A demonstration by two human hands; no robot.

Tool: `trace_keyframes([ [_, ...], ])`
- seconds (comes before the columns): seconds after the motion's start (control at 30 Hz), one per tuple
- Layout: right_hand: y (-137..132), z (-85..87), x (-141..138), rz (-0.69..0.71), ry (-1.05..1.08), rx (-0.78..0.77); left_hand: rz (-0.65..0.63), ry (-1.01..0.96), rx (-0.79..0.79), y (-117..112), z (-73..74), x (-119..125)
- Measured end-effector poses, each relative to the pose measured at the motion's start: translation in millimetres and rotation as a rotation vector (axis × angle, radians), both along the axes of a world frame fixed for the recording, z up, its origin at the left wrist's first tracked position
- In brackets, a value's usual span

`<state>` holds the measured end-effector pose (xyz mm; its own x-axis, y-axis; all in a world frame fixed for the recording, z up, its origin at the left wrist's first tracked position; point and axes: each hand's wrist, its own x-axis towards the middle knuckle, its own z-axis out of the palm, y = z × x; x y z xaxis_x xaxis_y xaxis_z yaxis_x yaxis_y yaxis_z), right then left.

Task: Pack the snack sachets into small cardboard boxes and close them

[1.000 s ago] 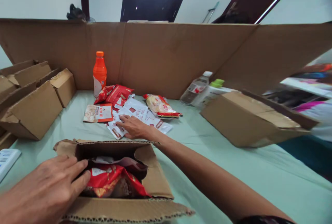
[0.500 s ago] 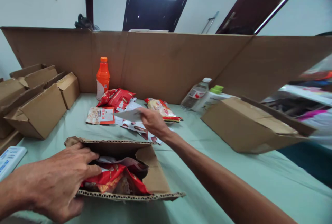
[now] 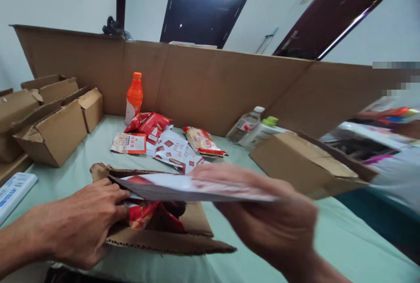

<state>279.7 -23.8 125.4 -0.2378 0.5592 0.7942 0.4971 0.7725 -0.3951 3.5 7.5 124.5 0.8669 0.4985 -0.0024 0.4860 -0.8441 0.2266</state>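
My right hand (image 3: 272,221), blurred by motion, is shut on a flat white and red packet (image 3: 183,186) held level over the open cardboard box (image 3: 164,241) in front of me. My left hand (image 3: 82,221) rests on the box's left edge, fingers curled into it and touching the red snack bags (image 3: 147,215) inside. Farther back on the green cloth lie more packets: a white and red one (image 3: 172,149), red bags (image 3: 149,123), a pale sachet (image 3: 129,143) and a yellowish pack (image 3: 203,141).
An orange bottle (image 3: 134,97) stands against the cardboard wall (image 3: 213,82). A clear bottle (image 3: 246,123) and a green-capped bottle (image 3: 265,127) lie beside a flat box (image 3: 305,165) on the right. Open boxes (image 3: 52,130) stack at the left; a white device (image 3: 15,191) lies near them.
My right hand picked a white and red packet off the pile and brought it back over the open box. My left hand stayed at the box's left edge.
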Motion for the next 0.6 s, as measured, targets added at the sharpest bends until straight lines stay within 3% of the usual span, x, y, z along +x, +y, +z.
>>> trace_keyframes([
  [0.07, 11.3, -9.4, -8.5, 0.063, -0.178, 0.067, -0.018, 0.000, -0.039, -1.5, -2.8, -1.3],
  [0.2, 28.4, -29.1, -14.2, -0.042, -0.498, 0.029, -0.004, 0.015, -0.080, -3.2, -7.5, -3.6],
  [0.33, 32.5, -30.0, -23.9, -0.149, -0.787, -0.280, 0.013, 0.065, -0.101, -3.0, -9.3, -4.1],
  [0.43, 39.3, -23.3, -36.7, -0.150, -0.925, -0.525, 0.020, 0.064, -0.109, -3.0, -9.3, -4.1],
  [0.6, 58.1, -22.2, -44.0, 0.096, -0.960, -0.779, 0.027, 0.033, -0.094, -5.5, -9.9, -4.5],
])
